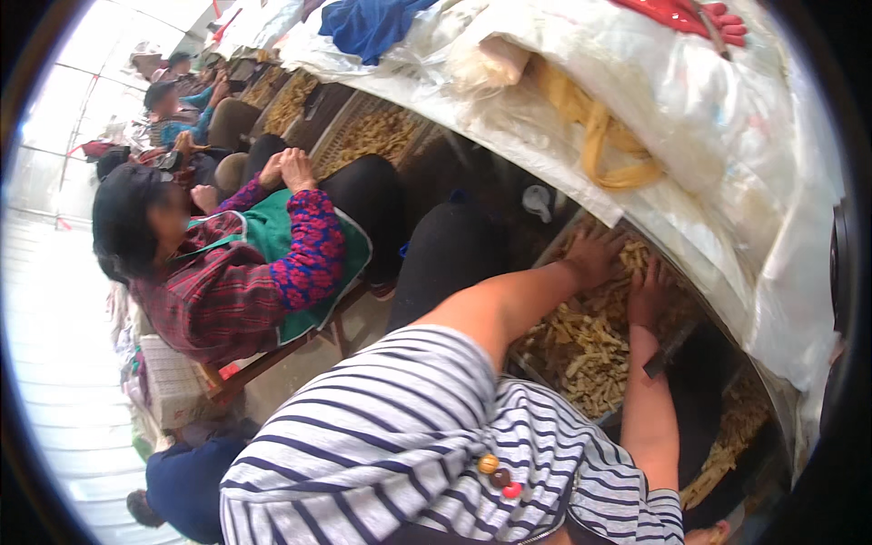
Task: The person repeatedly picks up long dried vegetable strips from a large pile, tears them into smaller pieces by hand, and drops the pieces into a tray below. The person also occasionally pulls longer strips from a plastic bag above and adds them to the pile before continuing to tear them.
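Both of my hands reach into a crate (pixel 553 249) set low under the table's edge, between my legs. The crate is heaped with broken, pale yellow dried pieces (pixel 599 368), which look like bean-curd sticks. My left hand (pixel 594 257) lies on the far part of the heap, fingers spread forward. Close beside it, my right hand (pixel 648 293) rests on the pieces near the crate's right side. A few lighter pieces (pixel 633 255) show between the two hands. Shadow hides whether either hand grips anything. A dark strip (pixel 655 366) crosses my right wrist.
White plastic sheeting (pixel 722 191) covers the table, with yellow strips (pixel 606 153), a blue cloth (pixel 371 27) and a red glove (pixel 681 17) on it. A seated person in a green apron (pixel 266 225) is at my left. More crates of pieces (pixel 371 136) stand beyond.
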Demonstrator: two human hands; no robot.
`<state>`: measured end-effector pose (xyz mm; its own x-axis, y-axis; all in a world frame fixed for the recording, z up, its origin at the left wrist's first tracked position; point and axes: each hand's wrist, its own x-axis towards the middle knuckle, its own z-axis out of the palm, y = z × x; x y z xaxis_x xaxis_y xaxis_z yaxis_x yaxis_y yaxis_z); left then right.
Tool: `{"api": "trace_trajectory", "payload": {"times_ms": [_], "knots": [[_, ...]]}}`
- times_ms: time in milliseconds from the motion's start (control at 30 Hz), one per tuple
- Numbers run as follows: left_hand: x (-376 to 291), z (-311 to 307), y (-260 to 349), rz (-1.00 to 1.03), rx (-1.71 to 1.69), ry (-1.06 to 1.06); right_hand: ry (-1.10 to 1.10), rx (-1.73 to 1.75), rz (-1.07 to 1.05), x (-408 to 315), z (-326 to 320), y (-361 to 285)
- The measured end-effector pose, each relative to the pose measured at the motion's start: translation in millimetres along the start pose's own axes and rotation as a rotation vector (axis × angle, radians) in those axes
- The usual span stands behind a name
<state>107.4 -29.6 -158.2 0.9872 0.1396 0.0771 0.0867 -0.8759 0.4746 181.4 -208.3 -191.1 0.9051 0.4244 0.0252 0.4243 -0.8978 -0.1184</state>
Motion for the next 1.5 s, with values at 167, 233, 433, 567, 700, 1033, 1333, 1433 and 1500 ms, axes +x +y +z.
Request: {"api": "trace_trajectory", "payload": {"times_ms": [167,233,433,567,700,1033,1333,1433,1500], "knots": [[-56.0,-89.3,51.5,0.283,-0.300,0.373,0.456,0.287,-0.161,-73.1,-12.7,-9.0],[-64.7,-148.3,66.8,0.389,-0.258,0.538,0.341,0.332,-0.184,-118.1,-37.1,-35.1],[-7.2,-229.4,37.1,0.221,0.310,0.475,0.061,0.496,-0.413,-175.1,-101.2,-81.7],[-2.7,-276.2,64.3,0.294,0.537,0.130,0.020,0.701,-0.488,-190.8,-157.0,-106.2],[-78.5,-300.0,82.2,0.367,0.546,0.118,0.057,1.022,-0.392,-168.8,-169.7,-109.1],[-212.0,-271.8,75.8,0.490,-0.029,0.345,-0.015,1.876,0.350,-76.0,-264.3,-191.6],[-190.1,-215.1,13.5,0.141,-0.611,0.484,-0.319,1.782,0.346,-174.0,-201.5,-152.7],[-112.9,-201.9,-22.0,-0.112,-1.017,0.477,-0.351,1.762,0.297,-193.2,-200.9,-147.7],[-88.7,-233.7,14.6,-0.291,-1.132,0.355,-0.353,1.850,0.327,-201.1,-203.5,-144.7]]}}
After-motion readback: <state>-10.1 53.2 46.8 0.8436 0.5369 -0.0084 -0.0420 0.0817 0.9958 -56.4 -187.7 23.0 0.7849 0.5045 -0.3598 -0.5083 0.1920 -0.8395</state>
